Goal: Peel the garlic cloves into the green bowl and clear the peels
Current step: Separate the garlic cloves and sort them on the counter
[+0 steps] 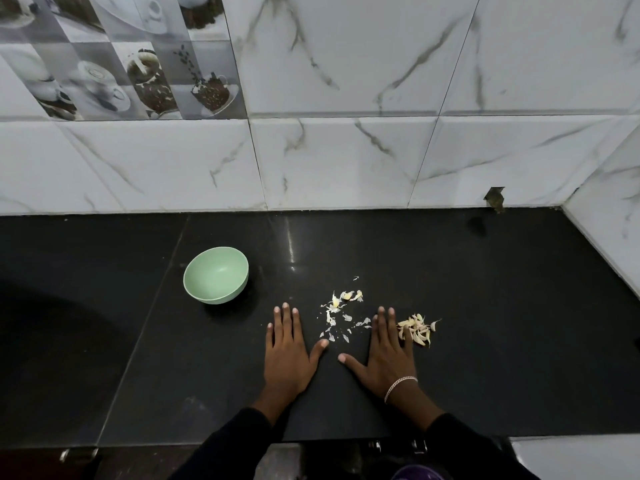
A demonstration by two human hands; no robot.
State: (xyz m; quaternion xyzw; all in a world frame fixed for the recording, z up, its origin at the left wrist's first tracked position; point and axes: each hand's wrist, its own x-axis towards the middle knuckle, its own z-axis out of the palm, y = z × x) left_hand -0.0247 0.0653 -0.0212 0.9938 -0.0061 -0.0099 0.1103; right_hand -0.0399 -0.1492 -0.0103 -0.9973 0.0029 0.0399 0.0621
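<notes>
Main risk: the thin papery white garlic peel flakes [337, 315] scattered between the hands are light, so a fast sweep could scatter them over the glossy black stone counter [485, 289] or mix them into the small pile of pale yellow garlic cloves [417, 330] at the right hand's [389, 355] outer fingers. Left hand [287, 351] and right hand lie flat, fingers straight, holding nothing. Matte pale-green round bowl [216, 271] stands upright left of both hands and looks empty. Cloves are small and curved, probably fiddly to pinch.
</notes>
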